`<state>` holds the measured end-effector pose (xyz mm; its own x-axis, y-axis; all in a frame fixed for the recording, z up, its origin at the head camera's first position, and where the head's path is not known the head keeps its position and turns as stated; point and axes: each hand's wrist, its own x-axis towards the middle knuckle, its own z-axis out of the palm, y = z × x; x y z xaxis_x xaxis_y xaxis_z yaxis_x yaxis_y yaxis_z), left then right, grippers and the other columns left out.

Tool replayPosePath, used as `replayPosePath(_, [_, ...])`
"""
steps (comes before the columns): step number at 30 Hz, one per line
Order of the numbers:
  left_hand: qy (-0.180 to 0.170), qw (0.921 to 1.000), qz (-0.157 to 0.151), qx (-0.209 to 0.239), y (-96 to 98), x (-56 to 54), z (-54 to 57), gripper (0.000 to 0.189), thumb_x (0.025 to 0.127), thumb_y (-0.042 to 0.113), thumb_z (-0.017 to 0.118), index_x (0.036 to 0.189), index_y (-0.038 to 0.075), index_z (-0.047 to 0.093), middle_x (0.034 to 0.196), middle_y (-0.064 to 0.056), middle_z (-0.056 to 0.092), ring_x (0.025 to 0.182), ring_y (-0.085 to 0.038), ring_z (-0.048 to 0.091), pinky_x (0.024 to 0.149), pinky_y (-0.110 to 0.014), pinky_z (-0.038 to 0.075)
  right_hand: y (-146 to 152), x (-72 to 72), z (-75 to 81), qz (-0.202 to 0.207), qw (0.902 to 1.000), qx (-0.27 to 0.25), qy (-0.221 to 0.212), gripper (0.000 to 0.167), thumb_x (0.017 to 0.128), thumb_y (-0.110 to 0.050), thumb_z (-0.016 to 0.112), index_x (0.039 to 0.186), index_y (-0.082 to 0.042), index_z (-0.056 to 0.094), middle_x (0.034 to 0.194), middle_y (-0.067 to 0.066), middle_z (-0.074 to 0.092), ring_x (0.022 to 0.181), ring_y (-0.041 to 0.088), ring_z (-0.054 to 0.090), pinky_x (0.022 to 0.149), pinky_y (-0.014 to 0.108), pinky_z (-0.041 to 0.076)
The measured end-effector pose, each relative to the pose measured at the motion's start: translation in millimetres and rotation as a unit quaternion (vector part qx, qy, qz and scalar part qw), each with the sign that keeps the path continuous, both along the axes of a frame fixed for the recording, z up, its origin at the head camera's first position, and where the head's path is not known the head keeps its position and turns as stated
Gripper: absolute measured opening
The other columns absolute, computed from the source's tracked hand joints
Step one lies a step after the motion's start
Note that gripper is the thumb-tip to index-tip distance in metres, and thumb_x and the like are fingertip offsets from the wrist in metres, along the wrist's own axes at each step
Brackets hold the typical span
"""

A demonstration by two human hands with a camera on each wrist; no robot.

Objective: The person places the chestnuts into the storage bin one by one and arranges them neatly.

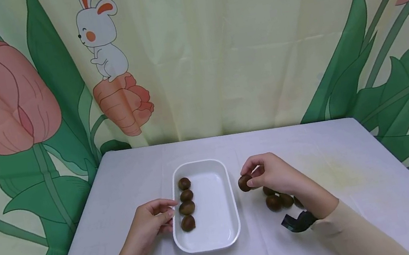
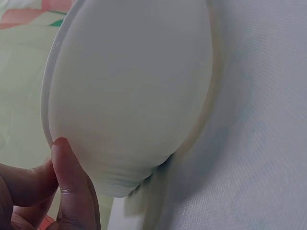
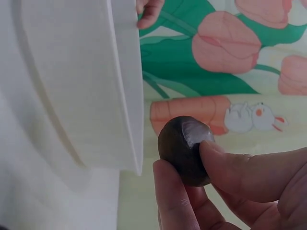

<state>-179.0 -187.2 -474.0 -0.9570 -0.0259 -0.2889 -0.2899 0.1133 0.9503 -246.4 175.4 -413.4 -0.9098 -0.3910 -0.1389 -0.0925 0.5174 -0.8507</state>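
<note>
Between the thumb and fingers of my right hand [image 1: 274,173] a brown chestnut [image 1: 245,183] is pinched, just right of the tray and above the table. The right wrist view shows this chestnut [image 3: 184,149] large, with a shiny highlight. My left hand [image 1: 151,223] pinches the left rim of a white tray [image 1: 220,239]; its thumb [image 2: 72,182] lies against the outer wall in the left wrist view. Along the tray's left side several chestnuts [image 1: 187,208] stand in one column. More loose chestnuts [image 1: 273,203] lie on the table beneath my right hand, partly hidden by the wrist.
A white cloth covers the table [image 1: 263,249]. Behind it hangs a curtain [image 1: 216,52] printed with tulips and a rabbit on a carrot. Black wrist mounts [image 1: 299,222] sit at both sleeves.
</note>
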Motion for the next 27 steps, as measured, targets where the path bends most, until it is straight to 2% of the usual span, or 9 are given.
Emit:
replayPosePath(9, [-0.003, 1.0000, 0.001, -0.003, 0.2, -0.5, -0.6, 0.028, 0.096, -0.003, 0.074, 0.123, -0.003, 0.076, 0.088, -0.007, 0.067, 0.064, -0.017, 0.066, 0.059, -0.026, 0.061, -21, -1.6, 4.1, 0.028, 0.9996, -0.006, 0.000, 0.018, 0.091, -0.002, 0.079, 0.103, -0.015, 0.078, 0.101, 0.004, 0.078, 0.088, 0.020, 0.073, 0.080, 0.035, 0.053])
replayPosePath(17, [-0.005, 0.9999, 0.004, -0.008, 0.7, -1.1, -1.0, 0.028, 0.096, -0.004, 0.073, 0.123, -0.003, 0.076, 0.089, -0.007, 0.068, 0.065, -0.016, 0.066, 0.058, -0.026, 0.061, -44, -3.5, 4.1, 0.071, 0.9969, -0.033, -0.010, 0.021, 0.089, 0.002, 0.076, 0.103, -0.013, 0.079, 0.100, 0.005, 0.079, 0.086, 0.021, 0.076, 0.085, 0.035, 0.060])
replayPosePath(27, [-0.007, 0.9999, 0.005, -0.013, 0.6, -1.4, -1.5, 0.028, 0.095, -0.004, 0.074, 0.123, -0.002, 0.077, 0.090, -0.008, 0.068, 0.066, -0.017, 0.066, 0.058, -0.027, 0.062, -69, -11.2, 0.6, 0.086, 0.9962, -0.011, -0.005, 0.019, 0.090, -0.005, 0.081, 0.102, -0.018, 0.080, 0.100, -0.001, 0.077, 0.092, 0.020, 0.070, 0.084, 0.033, 0.056])
